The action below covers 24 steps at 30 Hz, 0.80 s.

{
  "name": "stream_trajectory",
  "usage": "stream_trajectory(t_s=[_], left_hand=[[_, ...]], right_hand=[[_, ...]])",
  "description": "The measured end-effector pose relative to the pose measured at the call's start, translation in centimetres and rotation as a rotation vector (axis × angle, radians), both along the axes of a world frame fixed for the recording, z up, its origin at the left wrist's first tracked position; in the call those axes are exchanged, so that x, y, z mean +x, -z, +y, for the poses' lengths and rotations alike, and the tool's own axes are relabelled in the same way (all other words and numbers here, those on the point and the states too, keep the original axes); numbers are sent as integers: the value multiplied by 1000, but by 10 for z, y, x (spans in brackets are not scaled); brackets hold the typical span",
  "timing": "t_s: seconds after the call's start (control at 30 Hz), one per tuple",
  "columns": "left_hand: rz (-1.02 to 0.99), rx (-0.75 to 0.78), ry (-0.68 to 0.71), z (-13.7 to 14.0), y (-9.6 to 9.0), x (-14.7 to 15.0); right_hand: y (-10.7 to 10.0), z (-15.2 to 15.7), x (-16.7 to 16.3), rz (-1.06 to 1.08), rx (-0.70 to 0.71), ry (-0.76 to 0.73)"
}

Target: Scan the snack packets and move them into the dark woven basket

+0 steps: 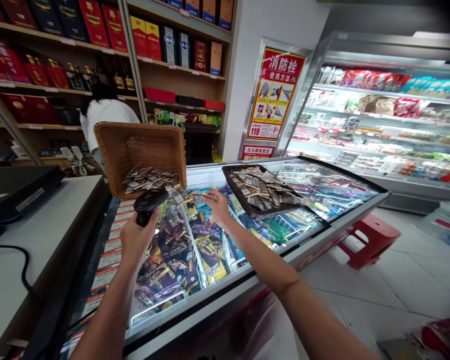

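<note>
My left hand [137, 237] is wrapped round the handle of a black barcode scanner [150, 200], its head pointing away from me. A small flat packet [202, 195] is pinched between the fingers of my right hand [218, 209], over the chest freezer. Behind the scanner a tan wicker basket [144, 137] stands tilted, its opening facing me, with a heap of small packets [150, 177] at its bottom. To the right of my right hand, a dark woven tray [264, 215] on the freezer's glass holds many similar packets [260, 186].
Wrapped ice creams [212, 257] fill the freezer below my hands. At left is a counter [63, 230] with a black device [18, 187]. A person in white [110, 112] bends near the bottle shelves. A red stool [375, 235] stands at right, before a lit cooler.
</note>
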<state>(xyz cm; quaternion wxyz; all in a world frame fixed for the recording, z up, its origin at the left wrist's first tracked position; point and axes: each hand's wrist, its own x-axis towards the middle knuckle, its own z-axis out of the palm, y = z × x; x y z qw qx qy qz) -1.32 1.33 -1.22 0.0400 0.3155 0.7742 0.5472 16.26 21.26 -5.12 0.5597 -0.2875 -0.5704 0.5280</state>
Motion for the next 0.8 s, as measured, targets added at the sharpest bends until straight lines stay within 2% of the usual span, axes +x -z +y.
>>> stream_trajectory(t_s=[0.07,0.17,0.4,0.57,0.7,0.8], left_hand=[[5,-6,20,2,2,1],[-2,-13,38,3,1,4],[-75,21,78,0,-10,11],[-99,14,141,1,-11,15],[-100,-39,249,0,-14,19],[-118,-90,419,-3,-18,22]], right_hand=[[5,-4,9,49,-77,-32],[8,-5,18,14,-174,-28],[4,1,35,-89,-107,147],[-2,-4,32,71,-236,87],[-10,-3,32,158,-363,41],[-14,-2,37,145,-417,51]])
